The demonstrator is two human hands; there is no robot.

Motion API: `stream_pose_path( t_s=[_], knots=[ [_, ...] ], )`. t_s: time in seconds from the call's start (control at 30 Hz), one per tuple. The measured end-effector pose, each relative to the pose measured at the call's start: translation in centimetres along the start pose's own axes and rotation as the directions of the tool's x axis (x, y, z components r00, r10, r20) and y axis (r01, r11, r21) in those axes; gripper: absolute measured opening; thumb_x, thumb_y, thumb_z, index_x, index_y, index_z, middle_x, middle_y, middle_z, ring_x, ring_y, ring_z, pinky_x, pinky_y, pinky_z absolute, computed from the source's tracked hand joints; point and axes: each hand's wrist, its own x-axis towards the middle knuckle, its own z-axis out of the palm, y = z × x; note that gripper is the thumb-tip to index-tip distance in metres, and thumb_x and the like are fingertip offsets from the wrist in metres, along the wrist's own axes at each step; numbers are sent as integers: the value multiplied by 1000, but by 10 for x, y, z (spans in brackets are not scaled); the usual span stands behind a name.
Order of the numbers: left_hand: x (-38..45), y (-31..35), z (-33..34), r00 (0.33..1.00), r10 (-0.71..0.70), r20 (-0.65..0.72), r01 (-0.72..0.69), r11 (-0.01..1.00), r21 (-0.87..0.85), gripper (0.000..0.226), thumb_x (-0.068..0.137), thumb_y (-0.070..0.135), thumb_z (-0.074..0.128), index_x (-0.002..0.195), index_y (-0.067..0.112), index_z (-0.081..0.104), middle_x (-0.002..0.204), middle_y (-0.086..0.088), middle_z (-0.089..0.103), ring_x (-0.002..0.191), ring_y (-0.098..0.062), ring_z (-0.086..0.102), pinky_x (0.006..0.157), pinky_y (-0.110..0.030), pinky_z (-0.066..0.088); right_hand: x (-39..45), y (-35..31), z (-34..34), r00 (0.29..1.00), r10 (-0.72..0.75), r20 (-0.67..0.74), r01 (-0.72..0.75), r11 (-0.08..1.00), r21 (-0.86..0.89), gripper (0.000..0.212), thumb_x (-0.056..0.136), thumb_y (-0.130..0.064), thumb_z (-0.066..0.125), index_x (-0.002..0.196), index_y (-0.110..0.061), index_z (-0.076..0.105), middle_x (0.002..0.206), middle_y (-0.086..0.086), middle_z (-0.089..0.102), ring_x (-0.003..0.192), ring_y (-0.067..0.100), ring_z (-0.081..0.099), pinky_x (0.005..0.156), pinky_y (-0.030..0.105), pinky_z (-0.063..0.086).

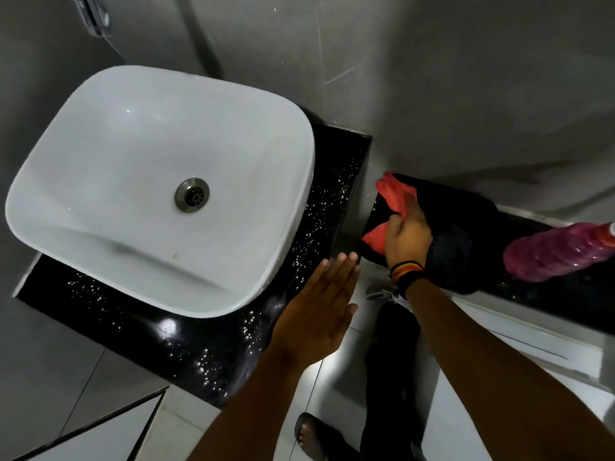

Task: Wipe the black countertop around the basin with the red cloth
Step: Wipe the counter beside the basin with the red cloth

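Observation:
A white basin [133, 181] sits on the black speckled countertop [186, 347], which is dotted with water drops along its front and right side. My right hand [407, 239] grips the red cloth [394, 191] on a lower black ledge [565, 294] to the right of the countertop. My left hand [319, 311] hovers flat with its fingers together over the countertop's front right corner, holding nothing.
A pink bottle [559, 251] lies on the lower ledge at the far right, next to a dark bundle [466, 234] under my right hand. Grey walls close in behind and to the left. Below are floor tiles and my sandalled foot [316, 437].

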Motion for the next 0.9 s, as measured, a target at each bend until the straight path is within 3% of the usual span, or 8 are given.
stream_pose_path(
  t_s=[0.13, 0.2, 0.27, 0.3, 0.37, 0.53, 0.7, 0.9],
  knots=[
    [1, 0, 1, 1000, -15, -4, 14, 998, -61, 62, 111, 33, 25, 164, 1, 16, 174, -17, 8, 162, -29, 6, 130, -46, 8, 4, -46, -29, 971, -214, -102, 225, 968, 110, 57, 87, -3, 50, 144, -8, 49, 144, 17, 57, 130, 26, 53, 110, 27, 37],
    [0, 0, 0, 999, -14, -29, 12, 998, -68, 62, 110, 32, 28, 163, 1, 19, 174, -17, 11, 162, -29, 8, 131, -45, 8, 19, -72, -26, 897, -441, 23, 440, 897, 44, 60, 85, -6, 50, 145, -4, 46, 152, 18, 47, 143, 30, 41, 120, 35, 29],
    [-1, 0, -2, 999, -16, -47, 12, 995, -94, 63, 110, 32, 32, 163, 1, 21, 173, -17, 13, 162, -29, 10, 131, -45, 9, 45, -83, -5, 752, -579, 313, 625, 779, -60, 63, 85, -17, 44, 147, -3, 44, 157, 19, 40, 150, 35, 27, 125, 48, 19],
    [-1, 0, -2, 999, -19, -48, 13, 994, -112, 63, 110, 32, 34, 163, 1, 21, 174, -16, 13, 162, -28, 10, 131, -44, 11, 56, -88, 8, 687, -563, 459, 672, 733, -107, 67, 86, -24, 39, 149, -3, 41, 159, 19, 36, 152, 35, 21, 125, 50, 14],
    [-2, 0, -3, 999, -23, -36, 18, 990, -143, 63, 110, 32, 35, 163, 3, 21, 174, -15, 12, 162, -26, 9, 131, -45, 14, 71, -92, 30, 604, -515, 608, 741, 644, -191, 75, 84, -36, 28, 153, -6, 33, 163, 16, 29, 155, 32, 15, 127, 49, 7],
    [-1, -1, -2, 999, -13, -30, 9, 992, -126, 63, 110, 32, 31, 164, 3, 18, 174, -14, 10, 162, -26, 7, 131, -45, 12, 99, -107, 47, 507, -538, 674, 835, 500, -230, 68, 92, -35, 36, 156, -14, 28, 164, 7, 30, 153, 28, 20, 125, 49, 14],
    [-1, 0, -6, 1000, -12, -25, 10, 995, -102, 63, 110, 32, 33, 164, 2, 18, 174, -15, 10, 162, -27, 8, 131, -45, 12, 83, -107, 50, 580, -516, 630, 792, 538, -289, 68, 92, -41, 23, 155, -19, 30, 163, 1, 34, 152, 25, 23, 125, 46, 15],
    [-12, 4, -16, 995, -30, -92, 0, 948, -317, 60, 108, 19, 46, 162, 1, 26, 173, -13, 20, 162, -23, 12, 130, -47, 16, 13, -88, 32, 629, -575, 524, 753, 618, -226, 59, 89, -26, 42, 147, -11, 46, 156, 6, 46, 151, 27, 28, 125, 50, 16]
  ],
)
